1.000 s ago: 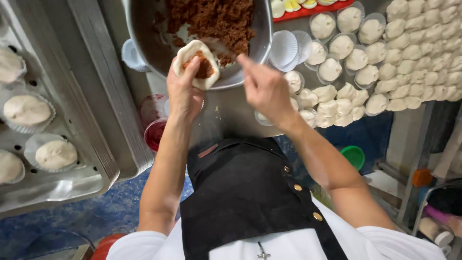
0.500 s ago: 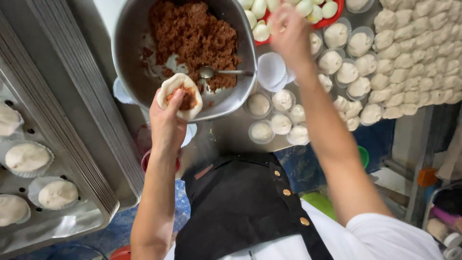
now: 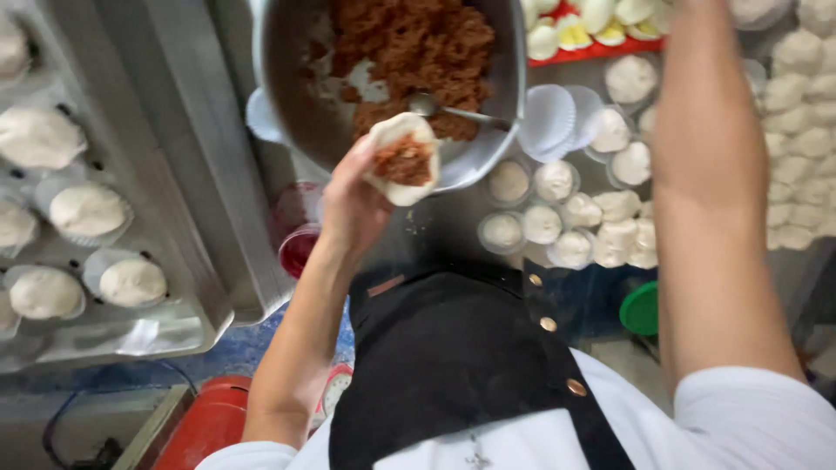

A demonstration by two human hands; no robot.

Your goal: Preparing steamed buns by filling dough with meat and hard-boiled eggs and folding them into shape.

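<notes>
My left hand cups a flattened round of white dough with a spoonful of brown minced filling in its middle, held just over the near rim of a large metal bowl. The bowl holds more of the brown filling, and a metal spoon lies in it untouched. My right forearm reaches straight up past the top edge of the view, so the hand itself is out of sight. Above it lies a red tray of halved boiled eggs.
A perforated metal steamer tray at the left carries several filled buns in paper cups. Dough balls and stacked paper cups cover the table at the right. A green lid and a red cylinder sit lower down.
My right hand left the spoon in the bowl and reached up toward the egg tray, out of view. My left hand kept the filled dough by the bowl's rim.
</notes>
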